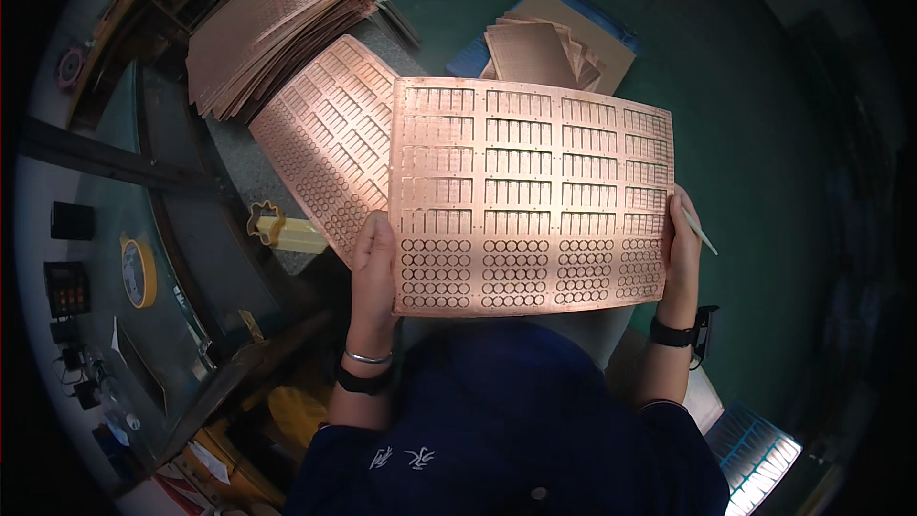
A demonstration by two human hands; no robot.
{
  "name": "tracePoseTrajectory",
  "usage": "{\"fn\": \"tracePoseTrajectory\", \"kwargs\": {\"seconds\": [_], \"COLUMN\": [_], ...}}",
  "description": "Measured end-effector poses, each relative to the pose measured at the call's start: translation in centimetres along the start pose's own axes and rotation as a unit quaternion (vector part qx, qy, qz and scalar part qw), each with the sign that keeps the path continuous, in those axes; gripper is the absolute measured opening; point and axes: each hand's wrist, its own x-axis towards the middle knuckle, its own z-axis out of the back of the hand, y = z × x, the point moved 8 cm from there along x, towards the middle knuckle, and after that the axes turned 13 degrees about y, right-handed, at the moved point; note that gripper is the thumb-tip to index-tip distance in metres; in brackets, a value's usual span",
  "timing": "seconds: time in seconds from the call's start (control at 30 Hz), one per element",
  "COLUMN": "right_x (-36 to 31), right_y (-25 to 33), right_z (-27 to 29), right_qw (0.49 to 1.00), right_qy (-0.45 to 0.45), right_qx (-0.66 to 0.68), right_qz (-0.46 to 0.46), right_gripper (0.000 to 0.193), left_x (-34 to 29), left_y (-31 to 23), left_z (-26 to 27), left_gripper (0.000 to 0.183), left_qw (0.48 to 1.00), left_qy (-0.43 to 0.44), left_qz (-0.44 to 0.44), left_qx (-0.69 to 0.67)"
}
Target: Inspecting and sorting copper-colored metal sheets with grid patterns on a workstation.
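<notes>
Both hands (374, 263) (682, 248) raised, fingers curled

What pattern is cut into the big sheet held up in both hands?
Copper-coloured sheet: rows of narrow slotted blocks above, rows of small rings along the bottom. Head view.

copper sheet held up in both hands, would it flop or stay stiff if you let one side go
The copper sheet looks thin and is punched through with many slots and rings, so it would probably sag or flex from one edge. The left hand and right hand grip opposite edges, which hints it needs support. Thin cut edges may bend or crease easily.
</notes>
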Motion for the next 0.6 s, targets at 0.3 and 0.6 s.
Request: {"fn": "tracePoseTrajectory", "kwargs": {"seconds": [0.3,0.6], "right_x": [-2.3,-2.8], "right_y": [0.2,-0.2], "right_z": [2.9,5.0], "right_qw": [0.993,0.987], "right_qy": [-0.041,-0.099], "right_qx": [0.109,0.123], "right_qz": [0.037,0.040], "right_gripper": [0.033,0.033], "left_x": [3.1,5.3], "left_y": [1.8,3.4], "left_z": [-1.4,-3.6], "left_gripper": [0.026,0.031], "left_qw": [0.997,0.995], "left_qy": [0.059,0.081], "left_qz": [0.015,0.046], "left_qx": [0.038,0.028]}}
